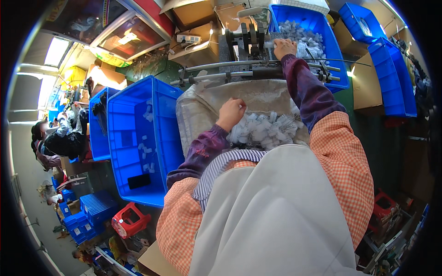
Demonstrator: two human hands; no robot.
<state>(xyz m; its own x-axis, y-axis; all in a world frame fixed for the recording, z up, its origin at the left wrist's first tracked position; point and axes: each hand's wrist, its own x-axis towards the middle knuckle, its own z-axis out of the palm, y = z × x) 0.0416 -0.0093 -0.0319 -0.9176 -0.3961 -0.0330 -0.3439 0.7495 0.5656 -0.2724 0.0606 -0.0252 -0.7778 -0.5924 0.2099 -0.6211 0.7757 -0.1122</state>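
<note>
Loosely heaped, translucent white plastic pieces (pixel 271 129) with fine comb-like ridges lay in a rough, sagging beige cloth (pixel 195 103), their near edge hidden by the smooth pale apron (pixel 271 211). The left grip (pixel 231 113) was over the heap's left side, fingers curled narrow; whether they pinched anything, I could not tell. The right grip (pixel 284 48) bent over the dark metal machine (pixel 246 43), its hold equally unclear. Leftward, a ribbed blue crate (pixel 126 117) contained scattered pale bits and an indistinct flat black rectangle (pixel 139 181).
</note>
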